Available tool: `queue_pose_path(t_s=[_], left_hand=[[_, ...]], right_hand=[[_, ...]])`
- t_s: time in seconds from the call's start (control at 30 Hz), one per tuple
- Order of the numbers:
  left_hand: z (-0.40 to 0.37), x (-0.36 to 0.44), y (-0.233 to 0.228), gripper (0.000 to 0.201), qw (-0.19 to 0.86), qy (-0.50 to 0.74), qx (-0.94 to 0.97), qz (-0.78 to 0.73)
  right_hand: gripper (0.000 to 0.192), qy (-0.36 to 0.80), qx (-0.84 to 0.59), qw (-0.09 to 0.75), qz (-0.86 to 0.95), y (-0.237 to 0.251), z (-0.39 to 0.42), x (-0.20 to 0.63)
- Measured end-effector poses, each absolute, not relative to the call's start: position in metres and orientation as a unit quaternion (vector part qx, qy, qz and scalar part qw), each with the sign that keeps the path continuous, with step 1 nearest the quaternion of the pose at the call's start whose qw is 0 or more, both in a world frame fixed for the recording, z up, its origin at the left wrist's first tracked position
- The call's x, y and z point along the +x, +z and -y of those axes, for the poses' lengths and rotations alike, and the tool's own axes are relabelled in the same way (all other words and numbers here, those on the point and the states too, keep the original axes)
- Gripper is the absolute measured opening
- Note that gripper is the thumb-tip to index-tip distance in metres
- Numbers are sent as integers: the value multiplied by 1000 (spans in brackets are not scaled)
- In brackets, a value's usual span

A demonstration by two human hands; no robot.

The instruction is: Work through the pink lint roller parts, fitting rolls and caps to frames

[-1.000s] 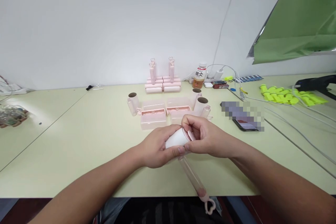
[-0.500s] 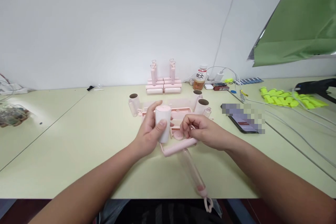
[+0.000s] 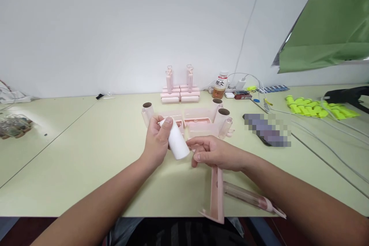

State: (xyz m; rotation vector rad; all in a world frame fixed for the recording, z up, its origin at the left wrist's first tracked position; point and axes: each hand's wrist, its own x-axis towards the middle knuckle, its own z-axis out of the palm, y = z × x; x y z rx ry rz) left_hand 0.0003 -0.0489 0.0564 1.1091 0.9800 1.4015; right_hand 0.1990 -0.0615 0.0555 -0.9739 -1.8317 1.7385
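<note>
My left hand (image 3: 157,138) is closed round a white lint roller refill (image 3: 178,140), tilted with its lower end toward my right hand. My right hand (image 3: 215,153) has its forefinger stretched toward the roll and the other fingers curled. Under it hangs a lint roller (image 3: 217,196) with a pink frame and clear handle, its top end hidden by the curled fingers that seem to hold it. The handle points right and the frame reaches over the table's front edge. Behind my hands lie pink open cases (image 3: 198,122).
Assembled pink lint rollers (image 3: 180,94) stand by the wall. Refill rolls with brown cores (image 3: 223,117) stand beside clear handles. To the right are a bottle (image 3: 220,86), a phone (image 3: 266,132), cables, yellow pieces (image 3: 308,105) and a black tool (image 3: 348,96).
The roll in my left hand has tipped from nearly upright to slanting. The lint roller has swung round below my right hand, its frame now pointing toward me and its handle to the right.
</note>
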Motion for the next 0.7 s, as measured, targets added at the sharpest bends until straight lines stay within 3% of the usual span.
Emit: queue_pose_path(t_s=[0.23,0.5,0.7], left_hand=[[47,-2,51,48,557,567,474,-379],[38,-13,53,52,516,540,545,-381],[30,-28,53,53,536,462,608,-360]], right_hand=[[40,643,-330,243,647,57,59,201],[30,631,-320,272,652,61,54,207],[32,626,-340,263,650,65,54,208]])
